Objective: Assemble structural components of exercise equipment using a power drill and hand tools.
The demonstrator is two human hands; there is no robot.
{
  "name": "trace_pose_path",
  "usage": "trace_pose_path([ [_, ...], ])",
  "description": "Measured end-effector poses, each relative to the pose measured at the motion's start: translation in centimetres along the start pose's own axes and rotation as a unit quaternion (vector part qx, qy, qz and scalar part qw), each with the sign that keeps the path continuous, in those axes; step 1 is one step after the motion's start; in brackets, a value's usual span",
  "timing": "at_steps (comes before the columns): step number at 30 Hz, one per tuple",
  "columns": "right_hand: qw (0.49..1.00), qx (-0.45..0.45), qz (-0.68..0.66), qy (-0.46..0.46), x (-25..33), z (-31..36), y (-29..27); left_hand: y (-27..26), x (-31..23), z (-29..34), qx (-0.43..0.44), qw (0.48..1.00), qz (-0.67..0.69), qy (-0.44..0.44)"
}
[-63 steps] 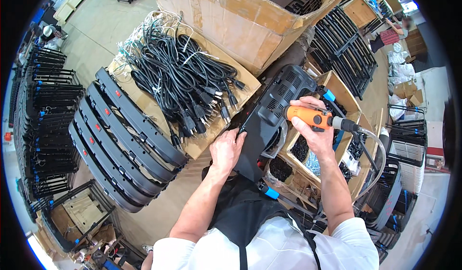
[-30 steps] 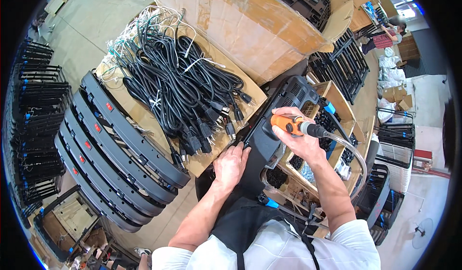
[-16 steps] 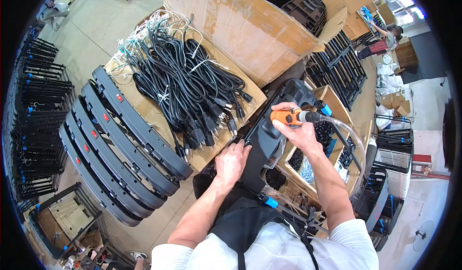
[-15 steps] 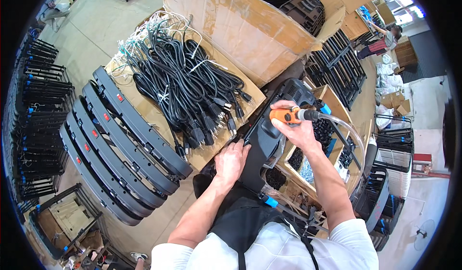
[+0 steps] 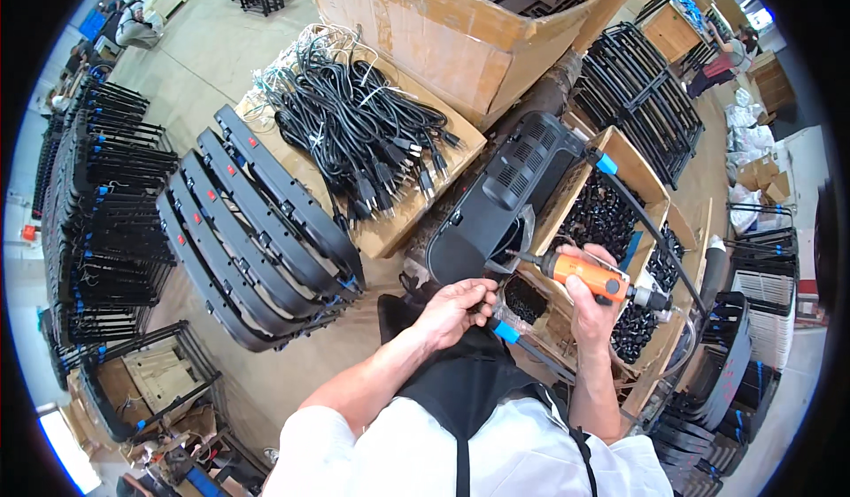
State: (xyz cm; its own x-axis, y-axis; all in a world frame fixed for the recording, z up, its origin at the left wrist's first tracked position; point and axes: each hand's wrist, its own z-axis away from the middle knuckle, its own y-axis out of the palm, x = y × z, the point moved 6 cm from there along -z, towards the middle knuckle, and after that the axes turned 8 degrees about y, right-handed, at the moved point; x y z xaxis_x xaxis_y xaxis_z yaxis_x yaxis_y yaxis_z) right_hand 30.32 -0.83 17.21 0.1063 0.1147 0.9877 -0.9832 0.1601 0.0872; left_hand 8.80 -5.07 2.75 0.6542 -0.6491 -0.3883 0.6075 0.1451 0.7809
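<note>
My right hand (image 5: 591, 298) is wrapped round an orange air screwdriver (image 5: 589, 275), its tip pointing left and a hose at its rear end. Just left of the tip, my left hand (image 5: 453, 315) is closed, fingertips pinched together. A small dark thing seems to be between them, too small to name. Beyond both hands lies a long black plastic housing (image 5: 509, 178) with vent slots at its far end. A black frame tube with blue tape (image 5: 506, 331) runs close by my left fingertips.
A wooden bin (image 5: 642, 174) of small black parts stands on the right. Bundled black power cords (image 5: 354, 125) lie on a cardboard-topped stack ahead. Curved black covers (image 5: 257, 222) with red switches stand at left. A large carton (image 5: 425, 36) is behind. People are in the distance.
My right hand has drawn the screwdriver back from over the housing and turned it to point left. My left hand has left the housing's edge and come nearer, its fingers now pinched.
</note>
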Motion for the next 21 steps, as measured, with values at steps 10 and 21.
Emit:
trace_pose_path([
  [10,1.000,0.021,0.004,0.017,-1.8,7.7,-5.3,2.2,8.3,3.8,0.028,0.997,-0.041,-0.066],
  [21,0.999,-0.022,0.048,-0.014,-2.5,13.2,-3.6,1.1,7.9,4.3,0.054,0.979,-0.167,-0.103],
])
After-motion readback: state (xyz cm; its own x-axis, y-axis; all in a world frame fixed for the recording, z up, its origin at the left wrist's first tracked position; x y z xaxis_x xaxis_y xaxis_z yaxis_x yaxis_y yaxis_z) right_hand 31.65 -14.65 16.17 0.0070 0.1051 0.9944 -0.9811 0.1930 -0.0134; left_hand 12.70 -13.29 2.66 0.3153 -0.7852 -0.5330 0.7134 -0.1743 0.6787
